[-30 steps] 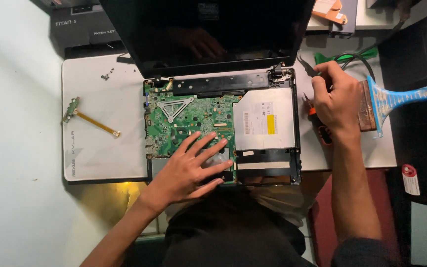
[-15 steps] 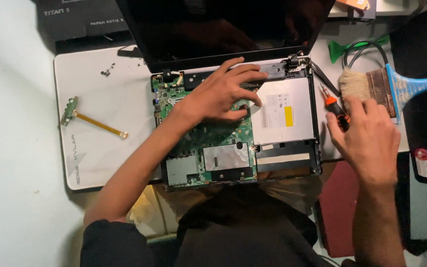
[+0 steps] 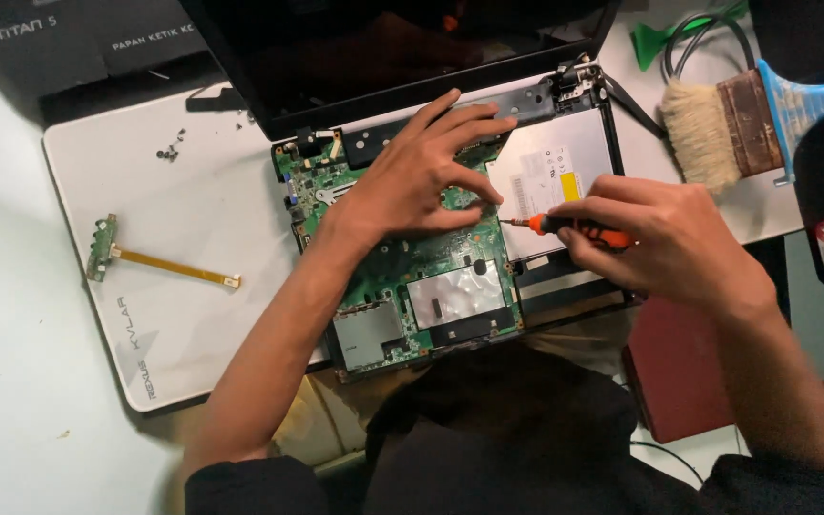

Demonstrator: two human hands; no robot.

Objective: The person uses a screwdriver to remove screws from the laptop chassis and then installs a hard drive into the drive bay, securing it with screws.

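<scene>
An orange-handled screwdriver (image 3: 574,229) points its tip at the green motherboard (image 3: 431,277) of the opened laptop. The right hand (image 3: 665,243) has its grip closed around it; the left hand (image 3: 417,181) rests open, fingers spread, on the board.

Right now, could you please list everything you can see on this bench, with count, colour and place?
opened laptop: one, black, centre, screen tilted back
motherboard: one, green, inside the laptop base
optical drive: one, silver, right side of the base
small circuit board with ribbon cable: one, green and yellow, on the mat, left
loose screws: a few, dark, upper left of the mat
work mat: one, white, under the laptop
paintbrush: one, pale bristles, blue handle, upper right
pry tool: one, green, top right
cardboard box: one, black, top left
screwdriver: one, orange and black, tip at the board's edge
left hand: spread on the motherboard
right hand: closed grip on the screwdriver
</scene>
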